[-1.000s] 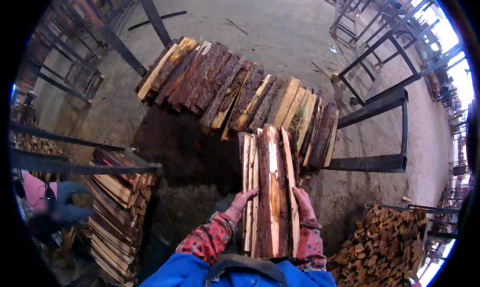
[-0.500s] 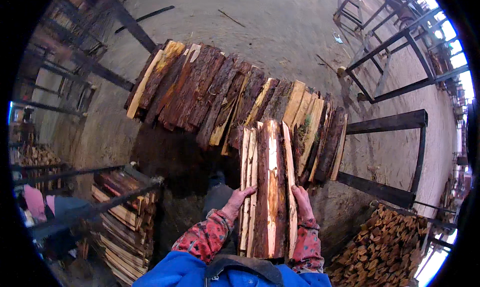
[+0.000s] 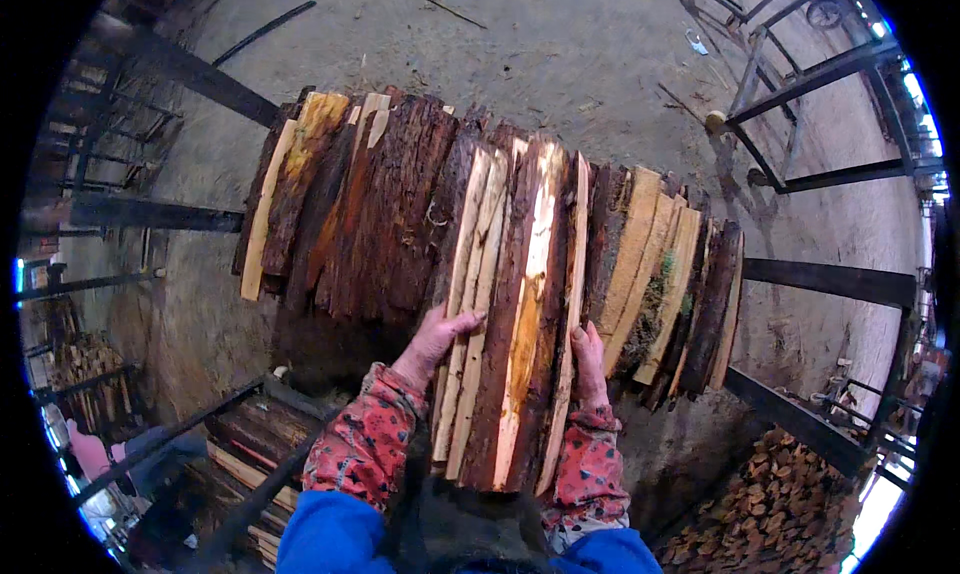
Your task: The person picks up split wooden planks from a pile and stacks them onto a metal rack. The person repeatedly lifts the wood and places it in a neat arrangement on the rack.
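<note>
Between my two hands is a bundle of split wood slabs [image 3: 520, 344], some with dark bark and some with pale bare faces. My left hand [image 3: 440, 336] presses on its left side, thumb on the pale strips. On the right side my right hand [image 3: 590, 359] grips the edge of a pale slab. The far end of the bundle lies over a row of bark-covered slabs [image 3: 390, 214] on a dark metal rack. Whether the bundle rests on that row or hangs just above it I cannot tell. The undersides of both hands are hidden.
Dark metal beams [image 3: 830, 282] run out from both ends of the row. A stack of slabs [image 3: 260, 439] stands in a frame at lower left, and a pile of split wood [image 3: 770, 504] lies at lower right. Metal frames [image 3: 810, 114] stand at the far right.
The bundle has moved forward in my hands, so its far end now overlaps the row of slabs. My arms reach further out, and the view has shifted.
</note>
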